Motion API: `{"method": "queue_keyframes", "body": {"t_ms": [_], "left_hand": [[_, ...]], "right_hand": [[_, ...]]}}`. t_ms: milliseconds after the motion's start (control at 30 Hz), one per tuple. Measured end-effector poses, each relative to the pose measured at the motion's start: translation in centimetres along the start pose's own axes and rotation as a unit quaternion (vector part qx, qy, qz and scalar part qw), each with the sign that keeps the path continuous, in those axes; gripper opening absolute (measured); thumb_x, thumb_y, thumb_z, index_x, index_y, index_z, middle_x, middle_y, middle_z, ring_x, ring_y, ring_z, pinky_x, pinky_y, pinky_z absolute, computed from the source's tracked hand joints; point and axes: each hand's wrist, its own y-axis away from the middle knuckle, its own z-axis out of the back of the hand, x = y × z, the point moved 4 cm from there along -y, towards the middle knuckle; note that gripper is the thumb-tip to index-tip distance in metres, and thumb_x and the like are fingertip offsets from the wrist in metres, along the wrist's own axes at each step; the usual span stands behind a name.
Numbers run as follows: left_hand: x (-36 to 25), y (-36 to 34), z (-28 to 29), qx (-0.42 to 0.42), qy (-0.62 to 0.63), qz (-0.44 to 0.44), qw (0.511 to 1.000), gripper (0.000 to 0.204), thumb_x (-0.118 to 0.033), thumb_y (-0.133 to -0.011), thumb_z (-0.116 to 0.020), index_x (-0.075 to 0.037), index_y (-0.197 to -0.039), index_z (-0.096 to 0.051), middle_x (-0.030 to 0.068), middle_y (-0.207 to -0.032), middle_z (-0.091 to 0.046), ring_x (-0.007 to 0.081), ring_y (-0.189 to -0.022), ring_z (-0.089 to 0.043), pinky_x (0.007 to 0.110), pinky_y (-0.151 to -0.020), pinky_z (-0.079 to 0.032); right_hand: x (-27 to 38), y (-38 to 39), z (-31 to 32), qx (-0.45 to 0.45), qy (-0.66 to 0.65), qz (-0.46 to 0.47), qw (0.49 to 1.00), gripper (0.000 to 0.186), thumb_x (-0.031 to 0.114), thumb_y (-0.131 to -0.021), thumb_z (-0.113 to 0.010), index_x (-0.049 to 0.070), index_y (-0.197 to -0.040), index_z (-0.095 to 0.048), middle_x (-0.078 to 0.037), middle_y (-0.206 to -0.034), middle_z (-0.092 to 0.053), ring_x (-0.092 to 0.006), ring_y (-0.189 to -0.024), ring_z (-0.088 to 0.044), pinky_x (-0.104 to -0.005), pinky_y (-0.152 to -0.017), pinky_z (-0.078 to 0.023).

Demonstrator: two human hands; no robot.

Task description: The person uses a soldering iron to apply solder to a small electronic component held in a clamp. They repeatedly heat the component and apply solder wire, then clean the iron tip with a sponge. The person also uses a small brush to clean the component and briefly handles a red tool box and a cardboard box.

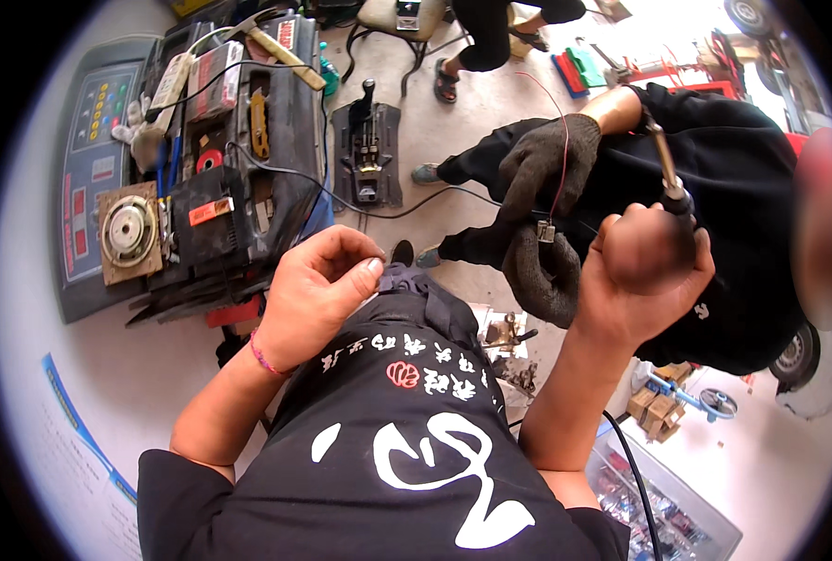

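My right hand [642, 280] is closed around the black handle of a soldering iron [665, 168], its metal shaft pointing upward. My left hand [318, 294] hovers left of centre, thumb and forefinger closed together; anything between them is too small to make out. In front of me, a co-worker's dark gloved hands [551, 164] hold a small metal part [545, 231] with a thin red wire [563, 140] rising from it. A black cable [362, 210] runs from the bench toward these gloves.
On my left, a cluttered bench [308, 140] carries a hammer, tools and a speaker [130, 234]. A floor jack [367, 154], a chair [392, 19] and another person's legs [481, 47] are beyond. The co-worker's dark-clothed body [715, 280] fills the right; a parts bin [678, 496] sits lower right.
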Motion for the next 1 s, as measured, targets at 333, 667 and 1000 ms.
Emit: {"method": "queue_keyframes", "body": {"t_ms": [333,667,1000], "left_hand": [[-0.8,-0.5,3.7,0.041,-0.029,0.026,0.998,0.019,-0.016,-0.095,-0.069,0.001,-0.102,-0.063,0.0033,-0.088,-0.065,0.0103,-0.082,-0.062,0.026,-0.076,-0.050],[-2.1,-2.0,7.1,0.004,0.007,-0.018,1.000,0.015,-0.013,-0.095,-0.068,0.000,-0.101,-0.064,0.0030,-0.086,-0.065,0.0096,-0.080,-0.061,0.025,-0.075,-0.051],[-1.8,-1.0,12.7,-0.116,0.045,-0.068,0.990,0.014,-0.013,-0.095,-0.065,0.000,-0.101,-0.064,0.0047,-0.087,-0.065,0.0112,-0.081,-0.062,0.027,-0.077,-0.050]], "right_hand": [[-0.8,-8.0,-4.7,0.051,-0.025,0.048,0.997,0.036,0.035,-0.094,-0.050,0.010,-0.069,-0.046,0.003,-0.057,-0.035,-0.0108,-0.048,-0.036,-0.0292,-0.049,-0.032],[-8.2,-11.7,-12.8,0.070,0.068,-0.065,0.993,0.025,0.027,-0.097,-0.050,0.010,-0.079,-0.053,0.002,-0.060,-0.039,-0.0109,-0.050,-0.038,-0.0288,-0.048,-0.034],[-16.5,-10.6,-14.4,0.124,0.102,-0.213,0.964,0.014,0.025,-0.096,-0.058,0.011,-0.095,-0.058,0.000,-0.071,-0.050,-0.0115,-0.057,-0.046,-0.0286,-0.052,-0.039]]}}
